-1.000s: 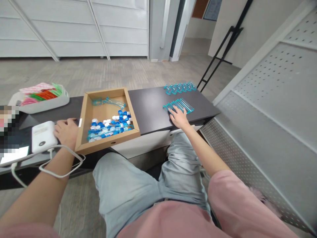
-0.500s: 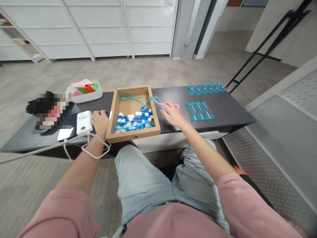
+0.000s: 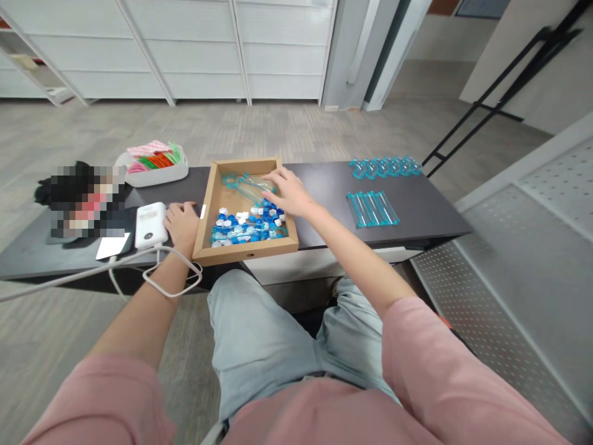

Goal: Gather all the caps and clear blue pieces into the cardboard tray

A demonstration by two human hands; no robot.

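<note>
Seated at a long dark table [image 3: 319,185] that runs across the middle of the frame, with a shallow cardboard tray [image 3: 207,213] at centre. Best handled gently here — clear blue pieces slip and tangle, so lifting one strip free of the heap rather than dragging seems wise.

Right hand [image 3: 285,190] reaching over the tray's right wall, palm down, fingers loosely spread above the clear blue strips [image 3: 245,183] in the tray's upper half; whether anything is pinched beneath cannot be told, since the palm hides it. Just below the hand, a heap of small blue and white caps [image 3: 248,222] filling the tray's lower half — easy to scatter with a careless wrist.

Left hand [image 3: 182,221] resting flat and relaxed on the table, touching the tray's left wall and gripping nothing. Worth keeping there to steady the tray.

Right of centre, a flat row of blue tubes [image 3: 372,207], and above it near the far edge a curled chain of blue clips [image 3: 385,167], both well apart from the tray. Left of the left hand, a white device [image 3: 151,225] with its white cable [image 3: 171,281] looped round that wrist — a likely snag. Upper left, a pale bin [image 3: 155,176] of pink, red and green strips.
</note>
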